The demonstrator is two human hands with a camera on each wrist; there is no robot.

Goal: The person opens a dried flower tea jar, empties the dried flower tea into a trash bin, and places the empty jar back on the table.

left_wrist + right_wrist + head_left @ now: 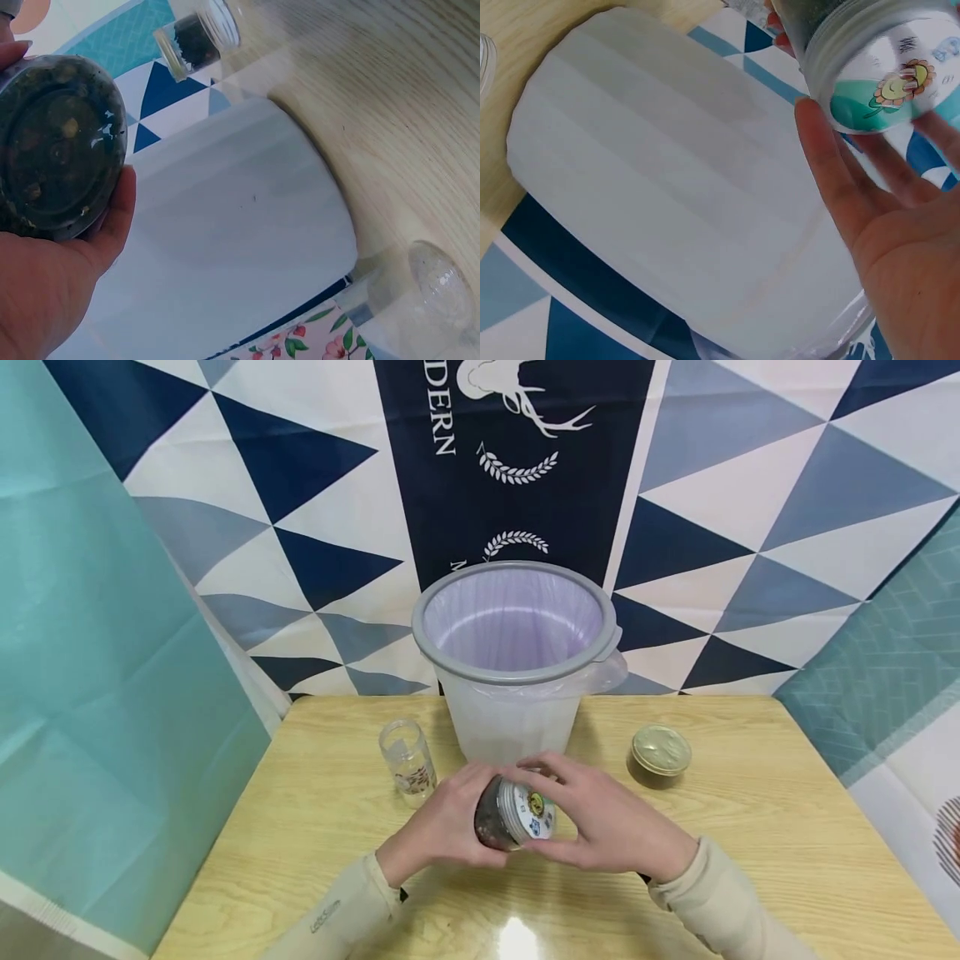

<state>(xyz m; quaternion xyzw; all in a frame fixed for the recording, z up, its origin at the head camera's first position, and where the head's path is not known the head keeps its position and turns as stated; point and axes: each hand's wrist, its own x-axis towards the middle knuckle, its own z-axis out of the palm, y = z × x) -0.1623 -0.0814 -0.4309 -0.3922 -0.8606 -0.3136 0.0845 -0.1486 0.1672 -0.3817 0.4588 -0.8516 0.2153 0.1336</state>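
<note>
Tilted on its side in front of the bin is a clear jar point(491, 817) with dark contents and a white lid point(534, 810). My left hand point(456, 818) grips the jar's body. In the left wrist view the jar's round bottom point(64, 142) faces the camera. My right hand point(603, 814) holds the lid by its rim, thumb on the near side and fingers on the far side. The right wrist view shows the lid's printed flower point(900, 84) with the right hand's fingers point(821, 157) at the edge.
A white bin point(510, 714) with a grey rim and purple liner stands at the table's back. Left of it stands a clear drinking glass point(408, 764). On the right is a second jar with a gold-green lid point(662, 750). Patterned cloth point(315, 510) hangs behind the wooden table point(750, 810).
</note>
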